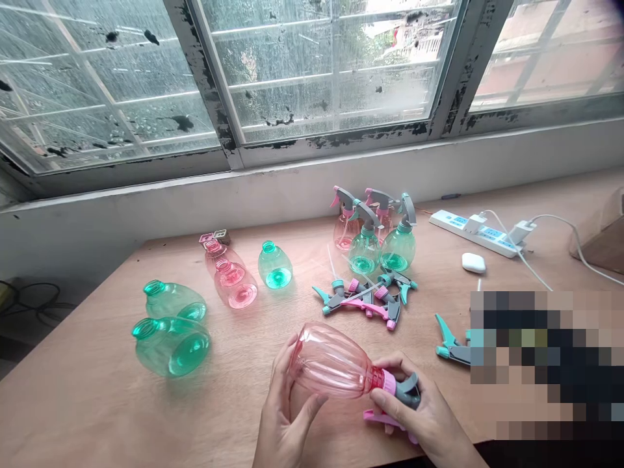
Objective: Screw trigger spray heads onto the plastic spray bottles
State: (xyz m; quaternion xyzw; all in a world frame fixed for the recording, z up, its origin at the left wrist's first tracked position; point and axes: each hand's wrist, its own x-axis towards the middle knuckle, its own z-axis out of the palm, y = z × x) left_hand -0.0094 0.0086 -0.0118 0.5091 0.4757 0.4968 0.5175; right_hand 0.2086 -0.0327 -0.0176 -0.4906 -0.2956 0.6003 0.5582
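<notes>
I hold a pink transparent spray bottle [331, 361] on its side just above the wooden table [244, 403], near its front edge. My left hand [285, 416] cups the bottle's round body, fingers curled round it. My right hand [419, 413] grips the grey and pink trigger spray head [402, 393] at the bottle's neck. Loose spray heads [365, 299] lie in a heap just beyond the bottle.
Two green bottles [170, 331] lie at the left, two pink ones [229, 276] and a green one [274, 265] further back, all without heads. Several assembled sprayers [375, 234] stand at the back. A power strip [480, 233], a white case [473, 262] and a teal spray head [451, 341] are at the right.
</notes>
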